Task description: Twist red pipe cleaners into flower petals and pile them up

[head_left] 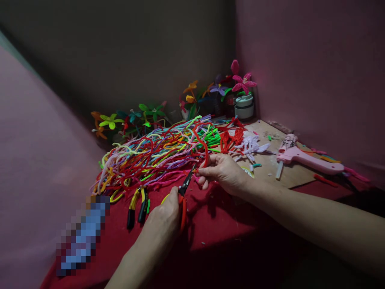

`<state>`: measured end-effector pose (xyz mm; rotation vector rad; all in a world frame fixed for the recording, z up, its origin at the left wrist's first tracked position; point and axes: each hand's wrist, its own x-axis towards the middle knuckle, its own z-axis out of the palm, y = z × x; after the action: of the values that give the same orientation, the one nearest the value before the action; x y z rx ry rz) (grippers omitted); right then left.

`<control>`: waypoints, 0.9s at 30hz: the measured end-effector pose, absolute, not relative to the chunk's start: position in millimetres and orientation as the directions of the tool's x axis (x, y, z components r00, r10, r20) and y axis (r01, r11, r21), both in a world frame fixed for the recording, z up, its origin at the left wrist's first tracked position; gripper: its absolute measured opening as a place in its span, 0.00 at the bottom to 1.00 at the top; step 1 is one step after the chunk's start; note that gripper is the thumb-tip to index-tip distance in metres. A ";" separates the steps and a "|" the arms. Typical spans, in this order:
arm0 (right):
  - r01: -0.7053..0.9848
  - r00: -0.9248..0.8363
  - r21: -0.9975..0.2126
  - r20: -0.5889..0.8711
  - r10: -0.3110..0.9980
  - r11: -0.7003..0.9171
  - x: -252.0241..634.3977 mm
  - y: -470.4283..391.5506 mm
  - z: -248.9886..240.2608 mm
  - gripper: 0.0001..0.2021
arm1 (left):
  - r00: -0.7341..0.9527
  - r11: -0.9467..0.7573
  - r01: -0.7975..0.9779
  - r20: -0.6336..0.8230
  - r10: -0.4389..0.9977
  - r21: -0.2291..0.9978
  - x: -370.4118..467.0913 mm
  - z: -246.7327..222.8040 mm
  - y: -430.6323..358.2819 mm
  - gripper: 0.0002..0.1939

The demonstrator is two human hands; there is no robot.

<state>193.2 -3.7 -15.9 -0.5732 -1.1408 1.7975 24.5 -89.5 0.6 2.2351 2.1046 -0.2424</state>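
Between the pinched thumb and forefinger of the right hand [225, 173] sits a red pipe cleaner [206, 147], arching up before a multicoloured heap [156, 146]; just beside those fingertips point scissors [187, 182], handles gripped in the left hand [166, 215].

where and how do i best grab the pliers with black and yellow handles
Probably around both handles of the black-and-yellow pliers, coming from your side: they point toward you, spread apart, on the red tablecloth, while the head is lost against the multicoloured pile of fuzzy stems. Your left hand is nearer but holds the red-and-yellow-handled scissors.
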 end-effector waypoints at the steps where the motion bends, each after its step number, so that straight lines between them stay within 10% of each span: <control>1: -0.441 -0.476 -0.882 0.074 0.876 -0.165 193.3 -2.9 -16.3 0.07 | 0.043 -0.053 0.997 -0.156 0.987 -0.064 23.7 0.2 -88.8 0.22; 10: -0.603 -0.221 -0.796 0.096 0.971 -0.058 198.3 7.9 -12.9 0.08 | 0.103 -0.125 0.989 -0.255 0.961 -0.073 -12.5 7.0 -94.5 0.19; 27: -0.539 -0.286 -0.839 0.108 0.952 -0.067 197.5 5.8 -14.4 0.06 | 0.088 -0.138 0.974 -0.259 0.962 -0.182 -20.7 18.6 -67.1 0.16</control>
<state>197.5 5.8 -14.4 -0.5916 -0.9832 1.6296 -20.7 -67.1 18.6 2.2900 2.0378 -0.4945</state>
